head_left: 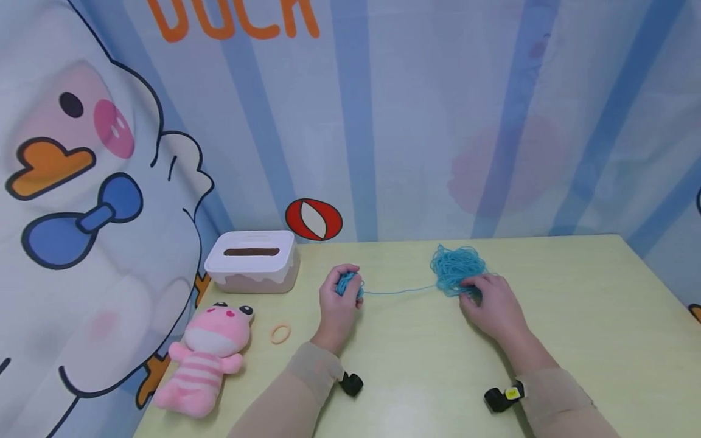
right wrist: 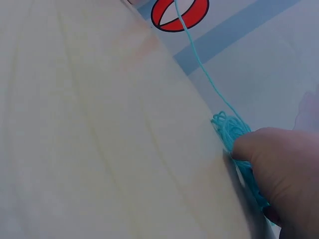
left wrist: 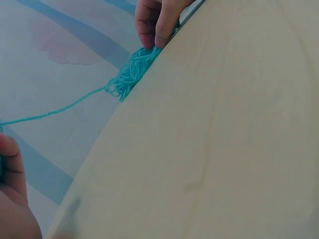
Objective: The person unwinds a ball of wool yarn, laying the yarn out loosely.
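A small wound ball of blue yarn (head_left: 345, 281) sits in my left hand (head_left: 338, 310), fingers and thumb curled round it. From it a single strand (head_left: 400, 292) runs taut across to a larger loose heap of the same yarn (head_left: 456, 266) near the back of the table. My right hand (head_left: 497, 307) pinches the near right side of that heap between thumb and fingers. The left wrist view shows these right fingertips (left wrist: 147, 41) at the edge of the tangled heap (left wrist: 132, 74). In the right wrist view, the thumb (right wrist: 249, 144) overlaps the heap.
Left of my left hand, a small peach-coloured ring (head_left: 280, 333) lies on the pale yellow table (head_left: 416, 365). A pink striped plush toy (head_left: 202, 362) lies at the left edge. Behind it stands a white-lidded tissue box (head_left: 252, 264). A printed duck curtain (head_left: 411, 121) hangs behind the table.
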The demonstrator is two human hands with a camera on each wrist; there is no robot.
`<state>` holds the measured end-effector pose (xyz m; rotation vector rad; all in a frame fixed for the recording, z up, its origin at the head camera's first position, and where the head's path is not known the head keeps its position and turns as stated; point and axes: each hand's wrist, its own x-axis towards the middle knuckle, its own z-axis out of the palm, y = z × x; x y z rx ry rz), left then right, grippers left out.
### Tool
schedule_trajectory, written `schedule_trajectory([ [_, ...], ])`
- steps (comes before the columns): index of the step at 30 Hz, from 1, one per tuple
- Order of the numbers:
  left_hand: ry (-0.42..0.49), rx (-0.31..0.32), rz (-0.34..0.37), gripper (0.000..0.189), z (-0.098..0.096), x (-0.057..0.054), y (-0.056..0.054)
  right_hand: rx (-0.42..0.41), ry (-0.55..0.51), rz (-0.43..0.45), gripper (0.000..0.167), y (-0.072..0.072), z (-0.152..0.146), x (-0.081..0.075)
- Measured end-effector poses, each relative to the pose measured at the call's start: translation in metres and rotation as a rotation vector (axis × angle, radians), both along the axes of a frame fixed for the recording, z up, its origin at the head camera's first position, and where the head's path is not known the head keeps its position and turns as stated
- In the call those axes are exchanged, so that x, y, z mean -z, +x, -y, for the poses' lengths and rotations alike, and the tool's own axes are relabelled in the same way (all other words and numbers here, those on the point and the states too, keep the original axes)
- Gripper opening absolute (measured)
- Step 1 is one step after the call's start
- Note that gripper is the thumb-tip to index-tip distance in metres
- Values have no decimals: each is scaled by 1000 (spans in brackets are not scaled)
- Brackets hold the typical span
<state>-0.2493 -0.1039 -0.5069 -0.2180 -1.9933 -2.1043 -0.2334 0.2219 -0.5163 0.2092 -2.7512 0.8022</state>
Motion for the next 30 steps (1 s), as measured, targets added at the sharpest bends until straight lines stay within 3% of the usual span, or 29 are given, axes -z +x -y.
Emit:
schedule_trajectory([
  [4, -5, 13, -3, 25, -1, 1, -2, 5, -53, -146, 21, 2, 7, -2],
  [7, 0, 27, -5, 22, -1, 3, -2, -65, -116, -349, 18, 3, 27, 0],
  [9, 9, 42, -10, 19, -1, 3, -3, -132, -134, -426, 19, 5, 48, 0],
  [11, 22, 57, -15, 19, -1, 3, -3, -199, -138, -426, 24, 7, 72, 0],
  [14, 41, 75, -21, 19, -1, 3, -3, -258, -132, -339, 33, 13, 106, -3],
  [20, 70, 97, -20, 17, -2, 3, -1, -323, -95, -256, 37, 17, 145, -4],
  [26, 51, 81, -34, 22, -1, 3, -2, -302, -44, -328, 17, 15, 154, -6],
  [30, 17, 56, -46, 28, 0, 4, -3, -279, -77, -393, 12, 16, 150, -5],
])
